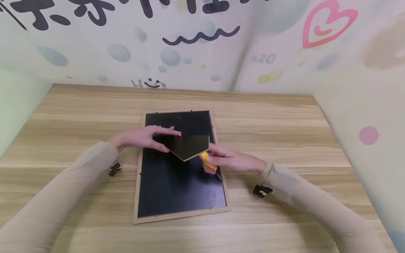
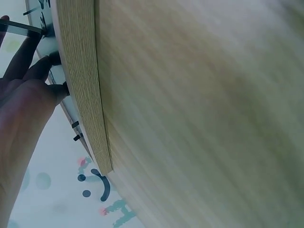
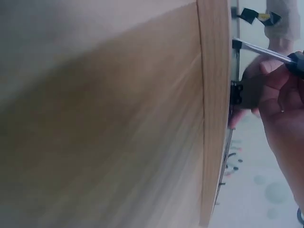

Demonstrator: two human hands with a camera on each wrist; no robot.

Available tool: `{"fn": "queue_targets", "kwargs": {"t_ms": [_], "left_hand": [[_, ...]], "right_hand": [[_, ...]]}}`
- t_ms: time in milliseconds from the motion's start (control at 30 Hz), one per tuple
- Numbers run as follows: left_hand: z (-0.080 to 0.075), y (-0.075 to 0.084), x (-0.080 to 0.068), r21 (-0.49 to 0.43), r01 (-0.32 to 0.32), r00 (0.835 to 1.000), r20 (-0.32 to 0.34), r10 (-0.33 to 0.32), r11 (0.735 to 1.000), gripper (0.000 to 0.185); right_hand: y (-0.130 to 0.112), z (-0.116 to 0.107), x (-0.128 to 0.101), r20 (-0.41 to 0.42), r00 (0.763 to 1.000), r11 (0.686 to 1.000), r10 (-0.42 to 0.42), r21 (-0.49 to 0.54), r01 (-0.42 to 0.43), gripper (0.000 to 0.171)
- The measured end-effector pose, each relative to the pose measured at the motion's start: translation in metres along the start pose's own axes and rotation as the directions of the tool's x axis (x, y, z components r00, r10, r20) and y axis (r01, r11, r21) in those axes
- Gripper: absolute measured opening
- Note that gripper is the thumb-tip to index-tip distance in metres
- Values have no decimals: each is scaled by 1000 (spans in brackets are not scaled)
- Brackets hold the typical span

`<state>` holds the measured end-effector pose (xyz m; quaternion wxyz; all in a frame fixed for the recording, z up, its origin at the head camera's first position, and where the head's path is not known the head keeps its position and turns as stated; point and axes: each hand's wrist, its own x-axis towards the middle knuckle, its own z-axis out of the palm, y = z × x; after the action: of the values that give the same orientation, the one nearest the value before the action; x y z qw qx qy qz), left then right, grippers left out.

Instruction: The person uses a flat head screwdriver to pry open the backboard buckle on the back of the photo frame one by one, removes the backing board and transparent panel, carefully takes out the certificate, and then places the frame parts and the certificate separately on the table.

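A wooden picture frame [image 1: 136, 196] lies face down on the desk [image 1: 284, 133], its black backing board [image 1: 177, 186] up. The left hand [image 1: 143, 137] hovers over the upper half of the frame, fingers nearly straight, thumb and fingertips pinching the left edge of a dark flap with a pointed lower edge, the stand leg [image 1: 188, 146], lifted off the board. The right hand [image 1: 226, 160] rests at the frame's right edge, fingers curled round a yellow-handled screwdriver [image 1: 207, 161]; its metal shaft shows in the right wrist view [image 3: 261, 50], thumb and fingers closed on the handle. Two black binder clips lie on the desk, one by the left sleeve [image 1: 114, 169], one by the right sleeve [image 1: 262, 190], both well apart from the frame
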<state>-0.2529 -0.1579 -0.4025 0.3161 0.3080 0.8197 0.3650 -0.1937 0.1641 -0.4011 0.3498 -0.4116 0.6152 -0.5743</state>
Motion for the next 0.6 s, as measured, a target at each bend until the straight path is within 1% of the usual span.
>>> {"fn": "queue_targets", "kwargs": {"t_ms": [33,100,233,300,400,500,600], "left_hand": [[0,0,-1,-2,3,1000,-1,-3,1000,64],[-1,0,-5,-4,9,1000,-1,-9,1000,64],[-1,1,-4,-7,1,1000,6,-1,1000,64],[-2,1,-4,-13,-6,1000,10,6,1000,64],[-2,1,-3,-20,-16,1000,15,17,1000,65],[-3,0,-2,-20,-21,1000,21,22,1000,65],[-3,1,-2,-12,-13,1000,25,14,1000,65]], "right_hand": [[0,1,3,5,1000,1000,10,-2,-10,24],[2,0,5,-1,1000,1000,2,-1,-2,27],[5,-7,-10,-51,995,996,-81,21,82,21],[5,-8,-18,-73,992,993,-107,34,110,26],[6,-8,-26,-70,988,989,-138,37,141,31],[8,-8,-30,-55,985,986,-161,42,163,32],[11,-10,-33,-40,980,977,-195,80,197,34]]}}
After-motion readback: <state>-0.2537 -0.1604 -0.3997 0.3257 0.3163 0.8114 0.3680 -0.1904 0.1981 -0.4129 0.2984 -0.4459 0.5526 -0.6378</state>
